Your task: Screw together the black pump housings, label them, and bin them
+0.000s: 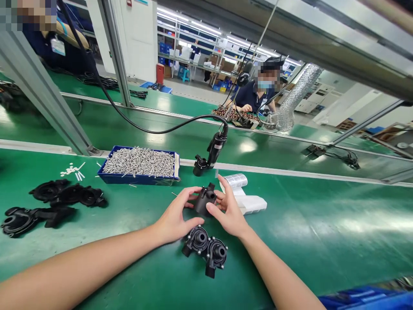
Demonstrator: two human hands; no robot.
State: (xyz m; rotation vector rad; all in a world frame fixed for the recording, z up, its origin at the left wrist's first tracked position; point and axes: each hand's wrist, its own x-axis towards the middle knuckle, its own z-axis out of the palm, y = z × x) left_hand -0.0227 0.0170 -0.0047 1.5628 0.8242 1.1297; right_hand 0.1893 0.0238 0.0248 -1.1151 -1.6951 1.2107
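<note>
A black plastic pump body [202, 204] with a short round port sits between my two hands. My left hand [177, 217] curls its fingers against the left and far side, with the thumb stretched toward the near side. On the right, my right hand [230, 209] presses its thumb to the body, other fingers behind it. Its index finger points up, with a small clear label [217, 173] at the tip. Two joined black pump units [208, 247] with screws around their rims lie just below. Beyond my right hand is a white label roll [237, 181] with its strip unrolled.
A blue tray [138, 178] full of screws stands at the back left. A black electric screwdriver [216, 148] hangs by its cable, beside another black pump part [200, 165]. Black housings [67, 193] and small white pieces [72, 169] lie left. A co-worker [254, 97] sits across.
</note>
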